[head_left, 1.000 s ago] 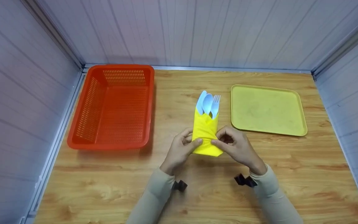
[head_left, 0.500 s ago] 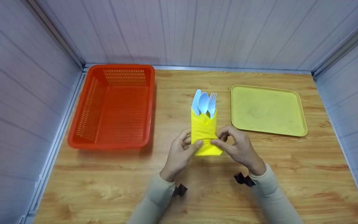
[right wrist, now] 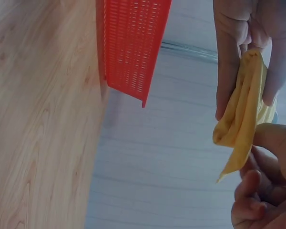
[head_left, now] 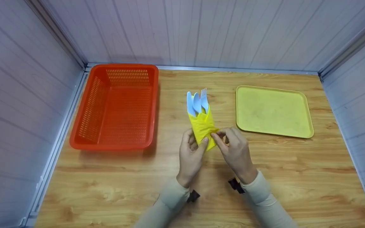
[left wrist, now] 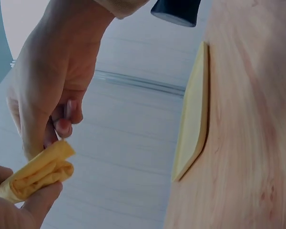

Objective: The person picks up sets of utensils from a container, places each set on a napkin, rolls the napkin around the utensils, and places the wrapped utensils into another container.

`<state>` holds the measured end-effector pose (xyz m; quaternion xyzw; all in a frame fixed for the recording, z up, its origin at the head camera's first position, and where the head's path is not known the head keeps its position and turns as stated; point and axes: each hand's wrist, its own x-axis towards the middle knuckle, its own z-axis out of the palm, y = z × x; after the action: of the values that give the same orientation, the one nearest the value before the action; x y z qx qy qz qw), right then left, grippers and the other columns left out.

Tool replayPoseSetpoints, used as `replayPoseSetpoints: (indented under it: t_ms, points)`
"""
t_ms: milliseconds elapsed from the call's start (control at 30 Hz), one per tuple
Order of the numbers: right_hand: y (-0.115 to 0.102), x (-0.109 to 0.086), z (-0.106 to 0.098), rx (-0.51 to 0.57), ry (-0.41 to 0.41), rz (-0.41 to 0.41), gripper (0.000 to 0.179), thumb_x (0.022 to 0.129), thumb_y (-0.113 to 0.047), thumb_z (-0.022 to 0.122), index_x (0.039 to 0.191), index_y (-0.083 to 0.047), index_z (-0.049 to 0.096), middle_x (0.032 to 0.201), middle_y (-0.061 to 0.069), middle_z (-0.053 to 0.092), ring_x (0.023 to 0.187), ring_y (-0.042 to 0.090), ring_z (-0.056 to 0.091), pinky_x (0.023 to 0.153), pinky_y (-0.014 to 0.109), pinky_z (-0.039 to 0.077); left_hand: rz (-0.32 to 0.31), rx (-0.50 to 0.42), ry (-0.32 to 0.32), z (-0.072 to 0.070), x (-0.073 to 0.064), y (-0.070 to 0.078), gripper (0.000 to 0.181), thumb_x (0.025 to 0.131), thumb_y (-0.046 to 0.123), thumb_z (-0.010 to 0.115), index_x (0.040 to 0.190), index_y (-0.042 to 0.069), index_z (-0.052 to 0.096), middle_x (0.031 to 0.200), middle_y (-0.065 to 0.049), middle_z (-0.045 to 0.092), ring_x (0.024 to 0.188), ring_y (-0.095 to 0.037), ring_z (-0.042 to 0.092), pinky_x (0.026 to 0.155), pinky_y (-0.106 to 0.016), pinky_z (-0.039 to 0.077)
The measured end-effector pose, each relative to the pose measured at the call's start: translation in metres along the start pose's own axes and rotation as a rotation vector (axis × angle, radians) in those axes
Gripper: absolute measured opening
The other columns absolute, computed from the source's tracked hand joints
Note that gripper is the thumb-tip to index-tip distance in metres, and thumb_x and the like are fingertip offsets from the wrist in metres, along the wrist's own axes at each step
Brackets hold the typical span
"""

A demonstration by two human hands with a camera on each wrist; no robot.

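Note:
A folded yellow napkin [head_left: 201, 126] is held up above the table, wrapped round a light blue knife [head_left: 189, 103], spoon [head_left: 197, 102] and fork [head_left: 204, 98]. Only their upper ends stick out of its top. My left hand [head_left: 190, 158] grips the napkin's left side, thumb in front and fingers behind. At the right edge, my right hand [head_left: 234, 148] pinches a loose flap between thumb and forefinger. Both wrist views look at the bottom end of the napkin [left wrist: 43, 169], where its folded layers show. In the right wrist view the flap [right wrist: 236, 162] hangs out beside the pinching fingers.
A red slotted plastic basket [head_left: 152, 120] stands on the left of the wooden table [head_left: 106, 186]. To the right lies a flat yellow tray [head_left: 272, 110]. Pale panel walls [head_left: 182, 34] enclose the table at the back and sides.
Both hands have shifted the napkin and cutlery a little left and away, tilting their tops to the left. My right hand has drawn the napkin's lower right edge out as a flap.

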<state>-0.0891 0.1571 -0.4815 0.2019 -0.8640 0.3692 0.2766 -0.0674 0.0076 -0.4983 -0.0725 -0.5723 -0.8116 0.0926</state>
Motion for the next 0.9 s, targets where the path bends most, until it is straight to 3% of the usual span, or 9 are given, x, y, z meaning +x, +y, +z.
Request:
replayPoseSetpoints:
  t_ms: [233, 400, 500, 600, 767, 900]
  points:
    - [-0.002, -0.002, 0.008, 0.000, -0.006, 0.044, 0.016, 0.094, -0.012, 0.071, 0.103, 0.001, 0.074, 0.086, 0.006, 0.069, 0.067, 0.011, 0.059, 0.052, 0.025, 0.049, -0.004, -0.035, 0.055, 0.005, 0.000, -0.007, 0.046, 0.099, 0.006, 0.062, 0.138, -0.005, 0.040, 0.129, -0.021, 0.059, 0.113, -0.034, 0.063, 0.086, -0.045, 0.056]
    - [-0.001, -0.004, 0.008, 0.082, -0.030, 0.111, 0.022, 0.094, -0.010, 0.070, 0.113, 0.002, 0.073, 0.090, 0.007, 0.071, 0.071, 0.012, 0.062, 0.056, 0.026, 0.051, -0.023, -0.050, 0.057, 0.006, 0.002, -0.009, 0.047, 0.099, 0.007, 0.063, 0.139, -0.004, 0.041, 0.128, -0.021, 0.059, 0.112, -0.034, 0.063, 0.087, -0.045, 0.055]
    - [0.000, -0.003, 0.004, 0.183, -0.070, 0.185, 0.025, 0.093, -0.009, 0.072, 0.116, 0.002, 0.072, 0.091, 0.006, 0.072, 0.074, 0.014, 0.063, 0.060, 0.027, 0.051, -0.029, -0.040, 0.028, 0.004, 0.005, -0.009, 0.047, 0.099, 0.007, 0.063, 0.139, -0.005, 0.041, 0.126, -0.022, 0.060, 0.110, -0.034, 0.064, 0.086, -0.045, 0.056]
    - [0.003, -0.002, -0.002, 0.306, -0.126, 0.309, 0.027, 0.092, -0.012, 0.073, 0.117, -0.001, 0.072, 0.095, 0.004, 0.073, 0.077, 0.016, 0.065, 0.066, 0.026, 0.052, -0.051, -0.035, -0.024, -0.002, 0.008, -0.009, 0.047, 0.099, 0.007, 0.062, 0.138, -0.006, 0.041, 0.124, -0.023, 0.062, 0.108, -0.034, 0.065, 0.086, -0.045, 0.056]
    - [0.012, -0.001, -0.009, 0.589, -0.210, 0.515, 0.025, 0.090, -0.010, 0.075, 0.112, 0.002, 0.071, 0.099, 0.011, 0.071, 0.086, 0.025, 0.066, 0.073, 0.030, 0.056, -0.126, -0.036, -0.120, -0.013, 0.018, -0.007, 0.048, 0.099, 0.010, 0.064, 0.139, -0.005, 0.043, 0.119, -0.020, 0.066, 0.106, -0.032, 0.067, 0.084, -0.044, 0.056]
    - [0.016, -0.003, -0.013, 0.764, -0.237, 0.579, 0.021, 0.090, -0.004, 0.074, 0.107, 0.006, 0.067, 0.098, 0.020, 0.066, 0.084, 0.030, 0.065, 0.072, 0.033, 0.057, -0.175, -0.043, -0.190, -0.018, 0.024, -0.007, 0.046, 0.099, 0.010, 0.063, 0.137, -0.006, 0.046, 0.116, -0.019, 0.069, 0.102, -0.033, 0.068, 0.083, -0.043, 0.057]
